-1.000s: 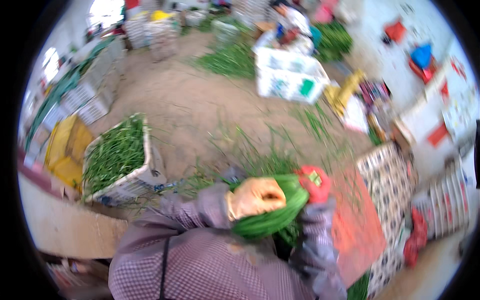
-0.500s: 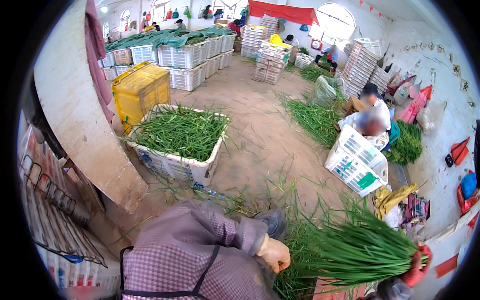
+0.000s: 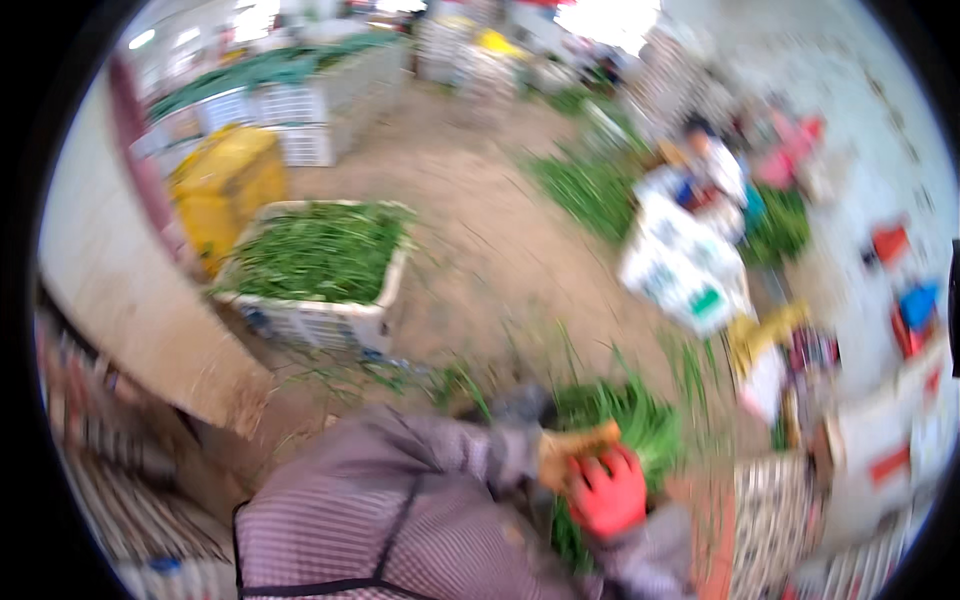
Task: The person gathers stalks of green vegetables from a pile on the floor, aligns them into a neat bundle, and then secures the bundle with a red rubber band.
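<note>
My left hand [image 3: 568, 455], in a pale orange glove, and my right hand [image 3: 608, 492], in a red glove, meet in front of my body at the lower middle. Between them is a bunch of chives [image 3: 645, 425], long thin green leaves fanning up and to the right. The red-gloved fingers curl around its lower part, while the left hand presses across it from the left side. Motion blurs the fingers, and the hands hide the bottom of the bunch. More loose green leaves [image 3: 572, 540] lie below and around the hands.
A white crate [image 3: 335, 322] heaped with cut greens stands ahead left, beside a yellow crate [image 3: 230, 190]. Another white crate [image 3: 685, 265] tilts near a seated co-worker [image 3: 715, 165]. Stacked crates [image 3: 300, 110] line the back. A pale wooden board [image 3: 150, 290] leans at left.
The right hand has swung in from the far right with the bunch, joining the left hand. The bunch now points away from me instead of leftward. My view has shifted and blurred.
</note>
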A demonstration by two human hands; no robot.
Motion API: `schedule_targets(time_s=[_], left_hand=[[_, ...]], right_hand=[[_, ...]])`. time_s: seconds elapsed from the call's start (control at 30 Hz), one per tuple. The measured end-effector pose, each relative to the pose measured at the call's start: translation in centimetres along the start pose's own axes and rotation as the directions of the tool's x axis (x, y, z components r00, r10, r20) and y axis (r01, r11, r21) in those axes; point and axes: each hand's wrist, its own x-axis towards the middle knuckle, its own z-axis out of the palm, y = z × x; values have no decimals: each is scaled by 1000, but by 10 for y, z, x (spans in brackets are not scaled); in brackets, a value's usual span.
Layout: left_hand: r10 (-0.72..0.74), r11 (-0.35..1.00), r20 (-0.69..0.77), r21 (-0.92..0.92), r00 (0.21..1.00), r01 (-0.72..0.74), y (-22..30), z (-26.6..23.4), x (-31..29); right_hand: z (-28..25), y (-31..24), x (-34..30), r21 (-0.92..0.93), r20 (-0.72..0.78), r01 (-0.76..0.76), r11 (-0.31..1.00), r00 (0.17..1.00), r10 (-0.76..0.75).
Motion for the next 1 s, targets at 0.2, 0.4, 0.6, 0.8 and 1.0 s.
schedule_targets(time_s=[0.2,0.4,0.6,0.8,1.0], left_hand=[[-276,959,-165,-107,947,261,28,27,-1],[-146,922,-378,283,914,264,22,47,66],[-101,987,-329,88,939,137,18,-121,90],[-29,999,-344,-27,938,21,1,-206,77],[-97,989,-491,46,865,137,3,-190,76]], right_hand=[[8,-3,-24,-150,14,76,986,997,-75],[-30,-1,-56,500,-104,-178,847,959,263],[44,-17,-158,993,83,-105,-44,407,910],[78,-14,-197,991,133,-23,-131,223,966],[41,-50,-280,932,179,-248,-265,-322,930]])
